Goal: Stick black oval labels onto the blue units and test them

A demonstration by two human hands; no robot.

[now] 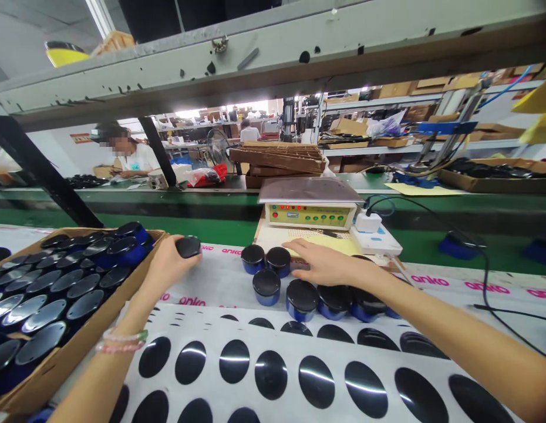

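Holding black cap (188,247) in left hand (167,267), right hand (323,263) open

Left hand: fingers clenched around the rim of the black cap, which sits just past the corner of a cardboard tray (77,332). Cap is round, so no clear long axis; dark flat face tilts up and away from the wearer. Whatever lies beneath it is hidden by the fingers. Right hand: released, palm down, fingers extended and pointing left, lying over a small dark item, partly hidden, at the edge of a yellow paper sheet (332,245).

Between the hands: blue jars (266,286) with black lids stand upright, axes vertical, in a loose group. Tray holds many more jars (44,314), lying tilted, lids facing up and right.

Bench surface: white "anko" printed sheet (224,288); nearer, a white sheet of black oval stickers (270,375). Beyond: control unit with green panel (310,215), white adapter (368,222), green conveyor belt (211,202).

Room: factory floor, a metal shelf (273,53) overhead, a co-worker (127,155) seated across the line, stacked slatted trays (277,158) behind.
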